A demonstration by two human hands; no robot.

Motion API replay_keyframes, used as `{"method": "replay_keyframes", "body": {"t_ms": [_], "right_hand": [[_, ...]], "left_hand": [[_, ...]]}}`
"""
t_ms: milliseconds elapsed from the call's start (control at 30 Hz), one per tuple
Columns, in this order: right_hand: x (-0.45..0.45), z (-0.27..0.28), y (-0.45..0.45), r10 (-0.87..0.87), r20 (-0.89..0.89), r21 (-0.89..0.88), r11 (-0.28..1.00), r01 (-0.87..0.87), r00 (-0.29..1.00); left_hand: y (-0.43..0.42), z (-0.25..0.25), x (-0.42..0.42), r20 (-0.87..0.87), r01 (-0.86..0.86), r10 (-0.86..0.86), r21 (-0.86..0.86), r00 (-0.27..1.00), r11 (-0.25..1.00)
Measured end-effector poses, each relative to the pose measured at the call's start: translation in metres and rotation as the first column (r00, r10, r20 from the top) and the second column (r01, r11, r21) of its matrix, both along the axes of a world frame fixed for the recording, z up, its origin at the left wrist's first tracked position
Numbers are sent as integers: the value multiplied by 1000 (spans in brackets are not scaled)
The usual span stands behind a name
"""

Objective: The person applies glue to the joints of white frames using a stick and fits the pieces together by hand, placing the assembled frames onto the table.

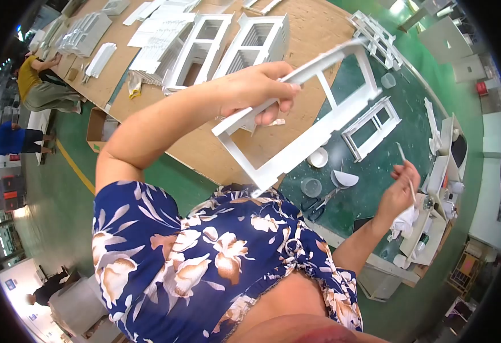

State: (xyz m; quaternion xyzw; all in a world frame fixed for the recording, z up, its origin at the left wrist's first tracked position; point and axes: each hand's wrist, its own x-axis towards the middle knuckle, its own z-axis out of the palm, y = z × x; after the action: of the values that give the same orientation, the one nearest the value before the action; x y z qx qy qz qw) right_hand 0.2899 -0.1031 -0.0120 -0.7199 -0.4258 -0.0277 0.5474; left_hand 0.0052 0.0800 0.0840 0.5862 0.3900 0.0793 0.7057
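Note:
A white rectangular frame with a crossbar (321, 136) is held up, tilted, over the table. My left hand (257, 91) grips its near left side, fingers wrapped round the edge. On the right, my right hand (398, 191) is closed on a thin stick-like tool (400, 151), whose tip points up and away from the frame. A smaller white frame (353, 141) lies on the green table surface between the hands. Near it are a white cup (318, 158), a clear cup (311, 187), a white half-disc (346, 178) and scissors (318, 209).
Stacked white frames (256, 43) and more white parts (162, 48) cover the brown board (199, 137). Another frame stack (376, 40) stands at the far right. Shelves with small items (433, 211) edge the table's right side. Several people are in the background at left.

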Motion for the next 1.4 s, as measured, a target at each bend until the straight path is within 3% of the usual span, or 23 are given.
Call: {"method": "replay_keyframes", "body": {"t_ms": [33, 100, 133, 200, 300, 400, 500, 567, 600, 633, 667, 700, 733, 800, 967, 1033, 1100, 1133, 1200, 1233, 1333, 1367, 1400], "right_hand": [[-4, 0, 6, 18, -56, -140, 990, -26, 998], [-17, -22, 33, 166, -175, -20, 985, -172, 970], [-31, -22, 49, 236, -264, 35, 971, -235, 935], [-60, -16, 84, 340, -362, 110, 940, -323, 868], [-95, -5, 132, 479, -455, 212, 877, -431, 751], [-121, -5, 166, 546, -406, 217, 836, -503, 733], [-135, 0, 185, 514, -271, 142, 858, -494, 814], [-145, 1, 195, 465, -156, 71, 886, -459, 872], [-148, -2, 203, 470, -154, 60, 882, -467, 869], [-151, -4, 211, 451, -31, 37, 893, -449, 892], [-153, -6, 218, 423, 93, 22, 904, -426, 901], [-160, -4, 224, 443, 74, -19, 896, -443, 893], [-164, 4, 225, 438, 73, -12, 899, -438, 896], [-172, -2, 235, 490, 143, -60, 871, -487, 860], [-182, -20, 243, 475, 167, -163, 877, -451, 864], [-182, -29, 246, 448, 186, -188, 890, -416, 874], [-184, -33, 244, 389, 232, -212, 915, -344, 891], [-186, -33, 245, 395, 171, -277, 899, -341, 903], [-184, -44, 246, 417, 204, -252, 896, -364, 886], [-181, -38, 239, 441, 142, -221, 887, -406, 886], [-147, -42, 212, 353, 144, -124, 933, -337, 924], [-132, -41, 200, 383, 123, -43, 924, -380, 916], [-121, -42, 190, 426, 109, 46, 900, -433, 898]], "left_hand": [[7, -8, -7, 4, 4, -4, 16, 1000, 1000], [22, -26, -22, 260, -110, 153, -174, 953, 979], [27, -32, -24, 269, -95, 138, -166, 953, 982], [34, -43, -28, 336, -257, 349, -289, 875, 922], [45, -59, -34, 408, -270, 395, -330, 823, 904], [50, -70, -42, 463, -291, 451, -376, 763, 879], [57, -75, -47, 478, -304, 489, -414, 730, 858], [64, -79, -51, 329, -477, 496, -143, 804, 867], [77, -90, -59, 331, -483, 505, -154, 797, 862], [95, -107, -68, 151, -425, 402, 182, 903, 887], [105, -117, -73, -71, -259, 332, 482, 941, 837], [91, -80, -76, -333, -52, 302, 591, 893, 805], [94, -78, -79, -335, -45, 298, 595, 894, 802], [119, -105, -93, -406, 122, 289, 735, 867, 667], [144, -127, -100, -492, 232, 239, 715, 837, 659], [148, -138, -99, -536, 328, 255, 760, 805, 562], [148, -147, -99, -536, 315, 246, 745, 808, 588], [149, -151, -99, -540, 298, 249, 729, 804, 616], [163, -165, -101, -587, 297, 188, 629, 787, 718], [166, -177, -103, -520, 298, 223, 734, 825, 611], [176, -195, -99, -500, 277, 239, 749, 832, 602], [160, -175, -87, -509, 204, 245, 673, 825, 711], [176, -193, -97, -485, 216, 272, 733, 831, 645]]}}
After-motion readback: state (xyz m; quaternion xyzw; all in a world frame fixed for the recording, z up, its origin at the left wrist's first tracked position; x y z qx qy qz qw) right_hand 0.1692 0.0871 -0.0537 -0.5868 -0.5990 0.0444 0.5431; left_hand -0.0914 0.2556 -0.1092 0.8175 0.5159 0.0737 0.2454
